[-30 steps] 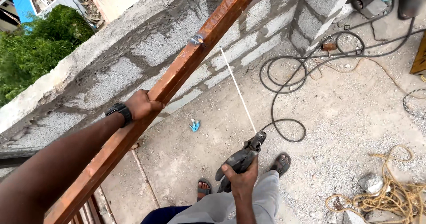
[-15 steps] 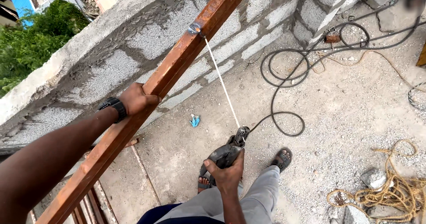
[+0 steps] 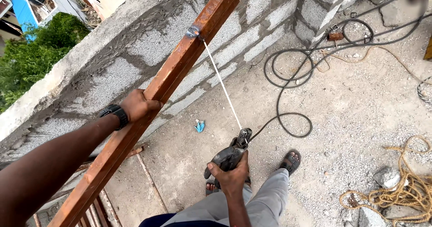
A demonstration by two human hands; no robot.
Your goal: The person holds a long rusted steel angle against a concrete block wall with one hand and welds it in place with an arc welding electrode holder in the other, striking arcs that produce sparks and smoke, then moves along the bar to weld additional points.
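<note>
My left hand (image 3: 138, 105), with a black watch on the wrist, grips a long rusty orange metal bar (image 3: 180, 63) that runs diagonally from bottom left to top centre. My right hand (image 3: 230, 177) is closed around a dark electrode holder (image 3: 229, 155). A thin white welding rod (image 3: 221, 85) sticks out of the holder, and its tip touches a small metal tab (image 3: 193, 31) on the bar. A black cable (image 3: 288, 87) trails from the holder across the floor in loops.
A grey block parapet wall (image 3: 103, 65) stands just behind the bar, with trees beyond. Rough concrete floor carries gravel, a coil of yellow rope (image 3: 400, 195), stones (image 3: 387, 177) and a blue scrap (image 3: 199, 126). My sandalled feet (image 3: 290, 162) stand below.
The right hand raised the holder so the rod tip went from the floor side up to the tab on the bar. The left hand stayed on the bar.
</note>
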